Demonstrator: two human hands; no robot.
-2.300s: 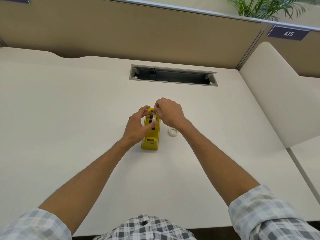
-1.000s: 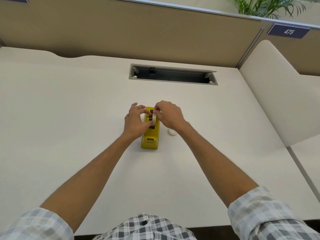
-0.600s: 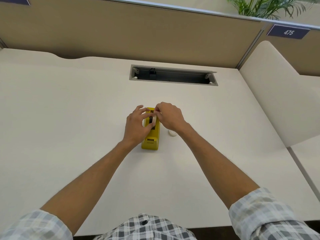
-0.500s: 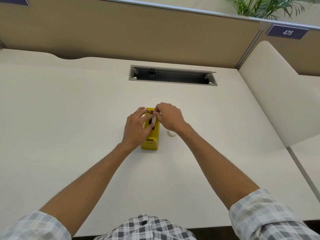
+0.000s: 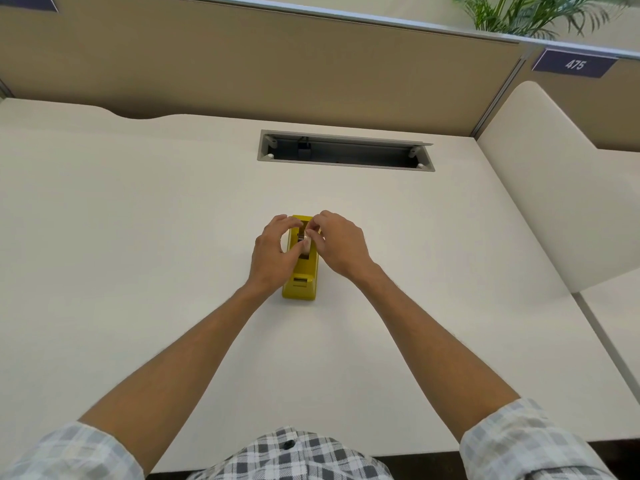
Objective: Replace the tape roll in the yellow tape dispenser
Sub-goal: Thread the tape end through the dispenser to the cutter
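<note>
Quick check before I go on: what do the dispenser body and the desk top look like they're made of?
Dispenser: looks like moulded plastic, solid glossy yellow with rounded edges and a recessed slot near the front; a weighted core can't be judged. Desk: seems laminate over board, uniform matte cream with no grain and a smooth curved cutout at its back edge; the core isn't visible.

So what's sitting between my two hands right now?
In the head view, the yellow tape dispenser stands between the left hand and right hand, with a pale tape roll at its slot under their fingertips.
</note>
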